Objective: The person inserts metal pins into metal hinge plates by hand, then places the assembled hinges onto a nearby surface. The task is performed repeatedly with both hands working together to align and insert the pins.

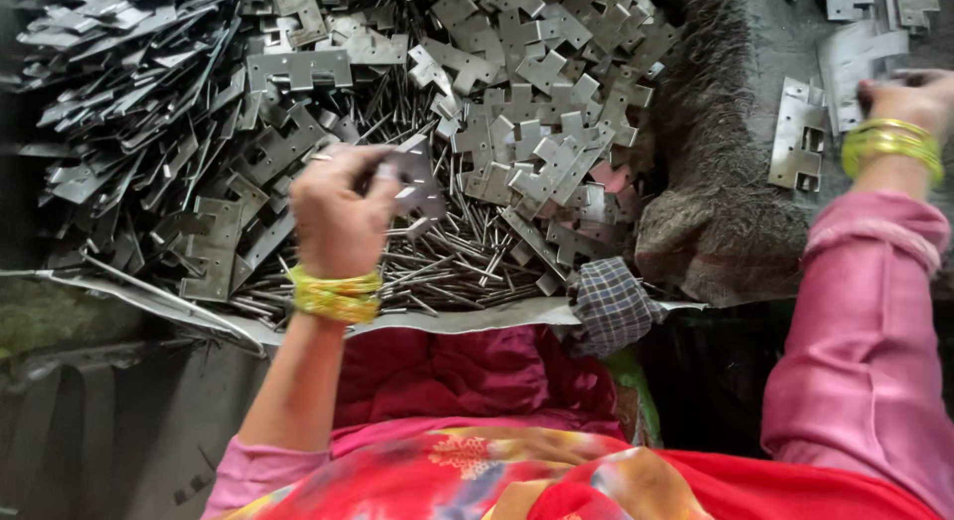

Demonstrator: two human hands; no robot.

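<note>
There is only one camera. It sits on the person's head and looks almost straight down, a bit forward. It is close. At the bottom you see the person's lap and pink sleeves. In the middle and top lies the pile of metal plates [517, 102]. The left hand [338, 217] is mid-picture, and the right hand [909, 97] is at the top right edge.

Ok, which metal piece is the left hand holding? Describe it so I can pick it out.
Start at the big heap of grey metal plates with thin pins below it. At the heap's lower middle, the left hand, with yellow bangles at the wrist, is raised. The plate sticks out from its fingertips, lifted clear of the pile, unlike the loose ones lying flat around it.
</note>
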